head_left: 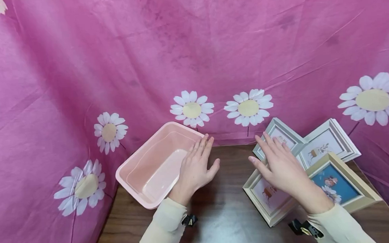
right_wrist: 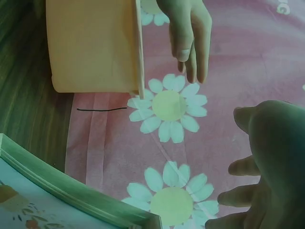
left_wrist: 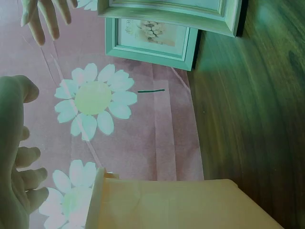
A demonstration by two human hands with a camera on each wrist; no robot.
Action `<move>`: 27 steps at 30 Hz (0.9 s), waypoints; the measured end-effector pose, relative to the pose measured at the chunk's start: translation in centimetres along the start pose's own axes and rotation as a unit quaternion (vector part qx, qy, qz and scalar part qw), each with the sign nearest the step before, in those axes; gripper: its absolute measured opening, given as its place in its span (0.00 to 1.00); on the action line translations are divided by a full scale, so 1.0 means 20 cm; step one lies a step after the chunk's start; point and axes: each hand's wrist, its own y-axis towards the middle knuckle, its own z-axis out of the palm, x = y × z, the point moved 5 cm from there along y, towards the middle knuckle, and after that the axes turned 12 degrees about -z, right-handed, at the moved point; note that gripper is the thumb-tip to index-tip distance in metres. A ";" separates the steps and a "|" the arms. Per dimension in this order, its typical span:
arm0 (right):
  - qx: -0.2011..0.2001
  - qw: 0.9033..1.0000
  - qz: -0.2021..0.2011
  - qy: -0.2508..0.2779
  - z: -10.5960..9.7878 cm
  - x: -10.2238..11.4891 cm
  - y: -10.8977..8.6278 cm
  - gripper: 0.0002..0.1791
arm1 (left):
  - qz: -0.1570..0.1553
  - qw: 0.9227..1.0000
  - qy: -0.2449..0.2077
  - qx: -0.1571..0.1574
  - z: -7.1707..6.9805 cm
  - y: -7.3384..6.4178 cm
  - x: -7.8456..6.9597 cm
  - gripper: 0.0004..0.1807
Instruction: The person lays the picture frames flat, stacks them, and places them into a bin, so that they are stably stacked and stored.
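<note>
My left hand hovers over the right side of a pink plastic basin, its fingers extended and holding nothing. The basin stands tilted in angle on the left of the table, and its visible inside holds nothing. My right hand is held above a group of picture frames, fingers extended, nothing in its grasp. The group has a grey-blue frame at the back, a white frame at right, a cream frame in front and a beige frame with a blue picture. The right hand partly hides them.
A brown wooden table lies beneath everything. Pink cloth with white daisies hangs behind and along both sides. Bare tabletop shows between the basin and the frames. Each wrist wears a black strap.
</note>
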 end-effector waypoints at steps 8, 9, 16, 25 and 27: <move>-0.067 0.998 -0.007 0.016 -0.03 -0.03 -0.06 0.42 | 0.023 0.999 -0.023 -0.040 -0.01 -0.01 0.00 0.35; -0.072 0.997 -0.004 0.019 -0.03 -0.03 -0.07 0.41 | 0.026 0.998 -0.027 -0.047 -0.01 -0.01 0.00 0.35; -0.143 0.989 -0.015 0.029 -0.05 -0.03 -0.13 0.31 | 0.050 0.992 -0.051 -0.102 -0.02 -0.04 -0.01 0.23; -0.245 0.969 -0.022 0.009 -0.07 -0.06 -0.20 0.18 | 0.060 0.989 -0.080 -0.113 0.01 -0.06 -0.03 0.15; -0.258 0.966 -0.026 0.009 -0.08 -0.07 -0.21 0.18 | 0.055 0.990 -0.085 -0.101 0.03 -0.07 -0.03 0.15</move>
